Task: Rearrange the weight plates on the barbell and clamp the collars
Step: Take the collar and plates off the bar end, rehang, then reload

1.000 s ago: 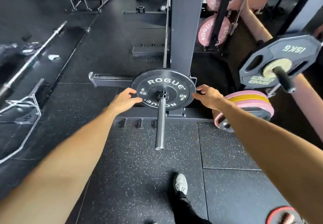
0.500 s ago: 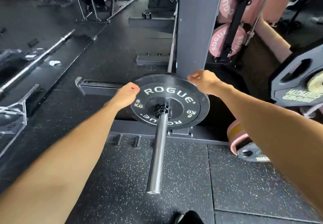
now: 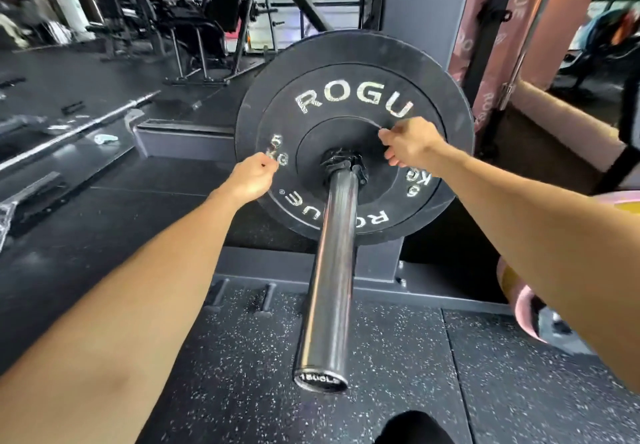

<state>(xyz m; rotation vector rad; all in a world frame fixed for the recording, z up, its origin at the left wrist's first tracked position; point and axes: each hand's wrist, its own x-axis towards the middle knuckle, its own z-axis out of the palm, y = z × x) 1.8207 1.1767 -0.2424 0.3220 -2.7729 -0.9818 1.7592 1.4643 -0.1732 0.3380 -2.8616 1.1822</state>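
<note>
— Judging by the "5 KG" stamped on its face, the black plate [image 3: 346, 97] can be expected to be light for a plate, rigid, and probably grippy rather than slick if the matte face is rubber. It is best taken at the outer rim, one side for each hand, and drawn straight along the sleeve [image 3: 329, 287].

— Where is it found, relative to the hands?

— It is seated far up the sleeve, directly beyond both hands. The left hand [image 3: 251, 178] is seen at its lower left face, beside the "5 KG" mark; the right hand [image 3: 408, 143] is placed over the face up and to the right of the hub. Between the two hands, the collar [image 3: 343, 164] is clamped against the plate's centre.

— And the hands themselves?

— Both are loosely curled, with nothing seen held in either. Whether the plate is actually touched cannot be told.

— How does the plate look?

— White "ROGUE" lettering, worn, is printed round a raised ring; the surface is scuffed. The collar would need to be released before the plate could be slid off.
</note>
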